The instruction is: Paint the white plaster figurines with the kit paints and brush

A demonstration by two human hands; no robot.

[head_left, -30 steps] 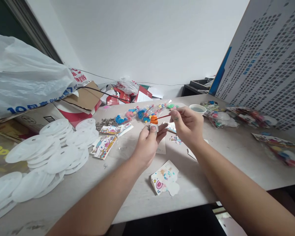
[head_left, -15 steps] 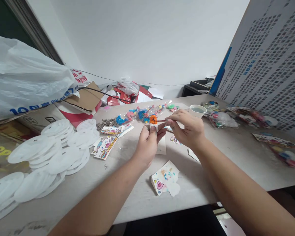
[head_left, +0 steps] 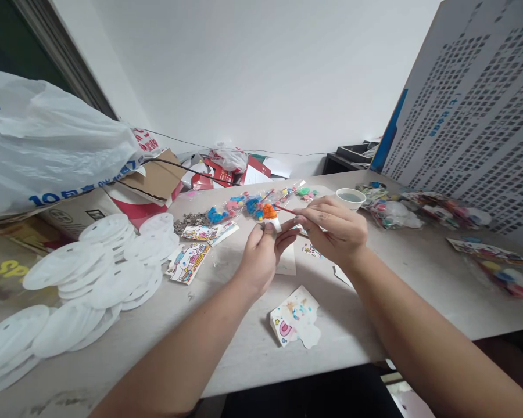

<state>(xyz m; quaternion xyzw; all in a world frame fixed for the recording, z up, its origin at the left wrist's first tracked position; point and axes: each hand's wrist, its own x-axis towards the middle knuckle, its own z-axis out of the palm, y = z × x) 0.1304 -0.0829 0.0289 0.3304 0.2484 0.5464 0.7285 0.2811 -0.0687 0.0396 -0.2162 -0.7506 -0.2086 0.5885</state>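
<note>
Pinching orange piece [head_left: 269, 212] between thumb and closed fingers of left hand [head_left: 262, 251]; gripping brush [head_left: 288, 210], aimed toward nine o'clock, in closed fingertips of right hand [head_left: 335, 227].

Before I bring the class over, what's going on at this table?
A person's left hand holds up a small orange-and-white piece. The right hand points a thin red stick, perhaps a paintbrush, toward it; whether they touch is unclear. A white cup of liquid stands beyond the right hand.
</note>
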